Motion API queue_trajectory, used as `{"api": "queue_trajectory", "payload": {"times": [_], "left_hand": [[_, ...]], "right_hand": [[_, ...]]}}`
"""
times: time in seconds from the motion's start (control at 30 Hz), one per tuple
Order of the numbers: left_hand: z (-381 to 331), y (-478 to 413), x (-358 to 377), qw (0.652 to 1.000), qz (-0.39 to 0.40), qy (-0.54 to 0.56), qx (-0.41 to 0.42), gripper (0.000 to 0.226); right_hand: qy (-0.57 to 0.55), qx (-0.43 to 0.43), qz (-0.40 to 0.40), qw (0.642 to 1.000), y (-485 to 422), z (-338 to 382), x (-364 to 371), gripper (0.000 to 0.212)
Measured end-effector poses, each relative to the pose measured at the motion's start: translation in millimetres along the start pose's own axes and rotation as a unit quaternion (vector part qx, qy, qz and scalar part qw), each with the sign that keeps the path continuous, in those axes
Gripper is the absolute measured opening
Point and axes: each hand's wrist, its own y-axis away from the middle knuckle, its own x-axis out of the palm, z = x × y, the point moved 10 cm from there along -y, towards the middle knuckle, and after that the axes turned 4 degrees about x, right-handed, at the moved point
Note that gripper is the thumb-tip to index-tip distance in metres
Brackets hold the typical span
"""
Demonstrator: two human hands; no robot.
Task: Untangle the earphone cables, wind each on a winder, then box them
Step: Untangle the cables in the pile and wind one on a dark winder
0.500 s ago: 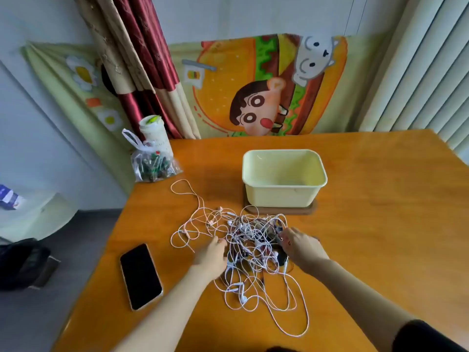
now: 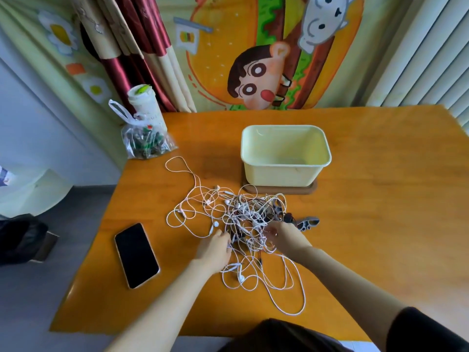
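**A:** From the head camera, where are the earphones?

**B:** The earphone cables (image 2: 243,219) lie in one white tangle on the orange table (image 2: 380,199), just in front of the box (image 2: 279,174). Loose loops trail off toward the far left, and others run back toward the person's body.

**A:** And the hands?

**B:** Both are at the near side of the heap. The left hand (image 2: 215,250) lies back up at the near-left edge, with its fingertips pushed in among the strands. I can't tell whether they're pinching anything. The right hand (image 2: 286,237) is at the near-right edge with its fingers curled inward over a few cables, gripping them rather than lying flat.

**A:** Is anything in the box?

**B:** No cable that I can see. It's pale yellow and open-topped, and it sits on a brown tray (image 2: 312,189) that touches the far edge of the tangle.

**A:** What's the dark thing next to the right hand?

**B:** A dark spotted piece (image 2: 308,223) pokes out on the table just beyond that hand, and there's more dark stuff buried under the wires. I can't make out what any of it is.

**A:** What else is on the table?

**B:** A phone (image 2: 136,255) lies screen up with a black display, to the left of the left hand and clear of the cables. At the far left corner there's a knotted plastic bag (image 2: 146,141) holding small green and dark bits, and a white bottle (image 2: 144,105) stands right behind it. A cartoon cloth (image 2: 253,59) and a red-and-cream curtain (image 2: 132,47) hang behind the table.
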Motion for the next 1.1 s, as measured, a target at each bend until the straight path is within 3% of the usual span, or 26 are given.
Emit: {"api": "queue_trajectory", "payload": {"times": [0.07,0.13,0.23,0.3,0.33,0.43,0.5,0.63,0.8,1.0,1.1], "left_hand": [[-9,-4,-27,0.997,-0.082,0.012,0.005,0.017],[-18,-14,-41,0.991,-0.130,0.025,0.033,0.033],[-39,-27,-36,0.991,-0.090,0.041,0.092,0.074],[-37,-32,-24,0.995,-0.041,0.052,0.071,0.081],[-32,-34,-16,0.997,-0.014,0.053,0.050,0.074],[-23,-35,-8,0.999,0.009,0.042,0.016,0.022],[-29,-33,-14,0.998,-0.016,0.057,0.037,0.026],[-69,-25,-41,0.987,-0.069,0.082,0.121,0.023],[-84,-17,-73,0.967,-0.156,0.130,0.154,0.011],[-49,-30,-48,0.979,-0.079,0.157,0.100,0.022],[-39,-30,-40,0.977,-0.067,0.186,0.076,0.033]], "right_hand": [[-0.005,-0.020,-0.011,1.000,4,2,-6,0.019],[-0.012,-0.047,-0.017,0.999,12,9,-11,0.020],[-0.029,-0.078,-0.009,0.997,24,17,-13,0.021],[-0.022,-0.065,0.015,0.998,28,13,-10,0.026],[-0.017,-0.047,0.025,0.998,28,6,-8,0.030],[0.072,-0.001,0.031,0.997,31,-8,-10,0.032],[0.116,0.005,0.003,0.993,32,-7,-20,0.030],[0.068,-0.048,-0.037,0.996,32,26,-30,0.059],[-0.060,-0.092,-0.091,0.990,31,48,-55,0.017],[-0.210,-0.143,-0.235,0.938,51,56,-131,0.021],[-0.269,-0.089,-0.297,0.912,51,38,-159,0.022]]}}
